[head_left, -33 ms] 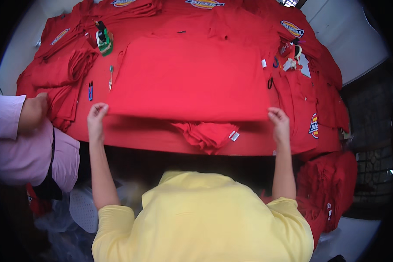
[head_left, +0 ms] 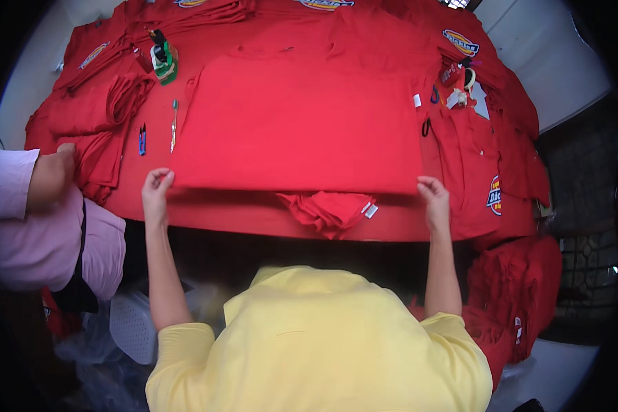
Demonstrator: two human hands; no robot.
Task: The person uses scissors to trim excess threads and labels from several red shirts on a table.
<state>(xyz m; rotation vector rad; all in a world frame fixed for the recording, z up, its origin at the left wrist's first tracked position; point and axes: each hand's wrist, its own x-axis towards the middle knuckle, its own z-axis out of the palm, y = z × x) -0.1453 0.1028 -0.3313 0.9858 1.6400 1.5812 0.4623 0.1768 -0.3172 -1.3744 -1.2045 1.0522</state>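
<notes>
A red T-shirt [head_left: 302, 123] is stretched over the red-covered table, its neckline at the far side and a small white tag on its right edge. My left hand [head_left: 156, 189] pinches the near left corner of the hem. At the near right corner, my right hand [head_left: 434, 197] grips the same hem. The hem is held taut between them, a little above the table. Beneath it, a bunched red cloth [head_left: 327, 209] with white labels pokes out toward me.
Thread snips [head_left: 142, 140], a toothbrush [head_left: 174, 126] and a green bottle [head_left: 163, 65] are left of the shirt. Folded red garments [head_left: 93, 113] lie farther left, beside a person in pink [head_left: 44, 233]. A tape roll [head_left: 469, 79] is at right. More red garments [head_left: 515, 295] hang lower right.
The shirt has shifted slightly, and its neckline now shows at the far side. My hands have moved a little inward, still on the hem corners.
</notes>
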